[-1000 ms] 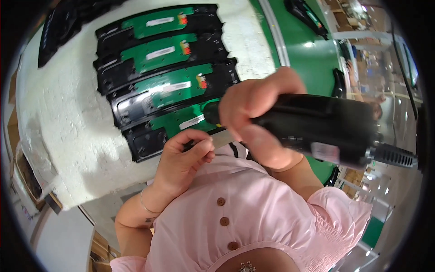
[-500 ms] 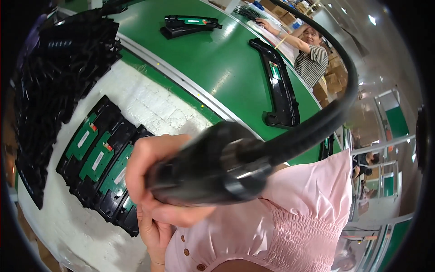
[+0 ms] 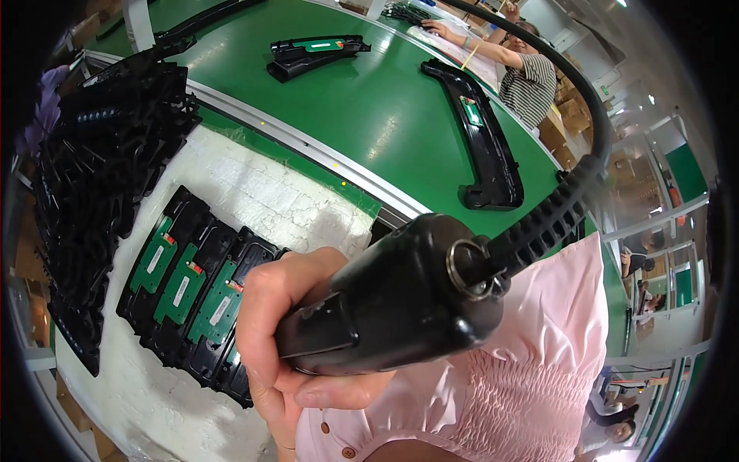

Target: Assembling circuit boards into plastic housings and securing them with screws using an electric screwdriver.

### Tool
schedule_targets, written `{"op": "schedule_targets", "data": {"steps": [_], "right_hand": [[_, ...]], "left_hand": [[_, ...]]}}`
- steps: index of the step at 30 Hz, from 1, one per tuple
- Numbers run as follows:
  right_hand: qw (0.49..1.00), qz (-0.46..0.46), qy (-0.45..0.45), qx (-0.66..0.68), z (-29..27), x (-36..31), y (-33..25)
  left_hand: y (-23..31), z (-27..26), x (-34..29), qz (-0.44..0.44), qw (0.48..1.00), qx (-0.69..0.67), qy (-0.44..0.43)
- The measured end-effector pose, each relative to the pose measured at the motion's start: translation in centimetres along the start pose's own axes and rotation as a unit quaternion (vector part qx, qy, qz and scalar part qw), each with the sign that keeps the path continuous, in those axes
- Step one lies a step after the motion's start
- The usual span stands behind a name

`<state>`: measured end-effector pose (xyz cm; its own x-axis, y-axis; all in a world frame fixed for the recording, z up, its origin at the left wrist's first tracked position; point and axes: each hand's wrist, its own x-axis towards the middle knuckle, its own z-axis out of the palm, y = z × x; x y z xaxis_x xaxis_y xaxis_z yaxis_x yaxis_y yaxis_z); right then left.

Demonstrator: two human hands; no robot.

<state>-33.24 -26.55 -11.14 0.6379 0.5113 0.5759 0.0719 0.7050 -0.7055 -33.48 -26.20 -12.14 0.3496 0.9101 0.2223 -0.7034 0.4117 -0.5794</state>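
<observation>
A black electric screwdriver (image 3: 396, 304) with a ribbed cable collar fills the middle of the view. My right hand (image 3: 265, 316) is wrapped round its lower body, and the tool hides its tip. Below it, my left hand (image 3: 281, 423) shows only in part, its fingers covered by the right hand and the tool. Left of the hands, several black plastic housings (image 3: 165, 331) lie side by side on a white foam block (image 3: 254, 181). Green circuit boards (image 3: 181, 289) sit in them, and the right-hand end of the row is partly covered by my hand.
Black plastic parts (image 3: 115, 162) are heaped at the left. Beyond a metal rail (image 3: 308, 150), a green work surface (image 3: 369, 108) carries a pair of black housings (image 3: 317, 55) and a long black housing (image 3: 481, 142). The tool's cable (image 3: 593, 123) arches along the right. A co-worker (image 3: 527, 85) sits at the far right.
The screwdriver and my right hand have shifted right and slightly down in the picture. My view has moved too, so the housings on the foam appear further right and lower.
</observation>
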Motion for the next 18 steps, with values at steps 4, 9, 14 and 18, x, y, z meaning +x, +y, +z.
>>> {"op": "schedule_targets", "data": {"steps": [4,9,14,18], "right_hand": [[0.994,-0.063,-0.005,-0.085,-0.2,-0.8,-0.4],[0.999,0.031,-0.014,0.032,-0.6,-1.0,-2.1],[0.993,-0.039,-0.106,-0.025,-0.9,-1.1,-1.1],[0.998,0.018,-0.057,-0.026,-1.2,-2.0,-0.4]], "left_hand": [[-1.4,0.8,-1.1,-0.011,0.999,-0.042,0.025],[2.3,-0.7,-3.1,-0.11,0.969,-0.199,0.098],[8.0,-4.1,-2.1,-0.214,0.957,-0.148,0.126],[4.4,-3.0,-2.3,-0.18,0.972,-0.112,0.104]]}}
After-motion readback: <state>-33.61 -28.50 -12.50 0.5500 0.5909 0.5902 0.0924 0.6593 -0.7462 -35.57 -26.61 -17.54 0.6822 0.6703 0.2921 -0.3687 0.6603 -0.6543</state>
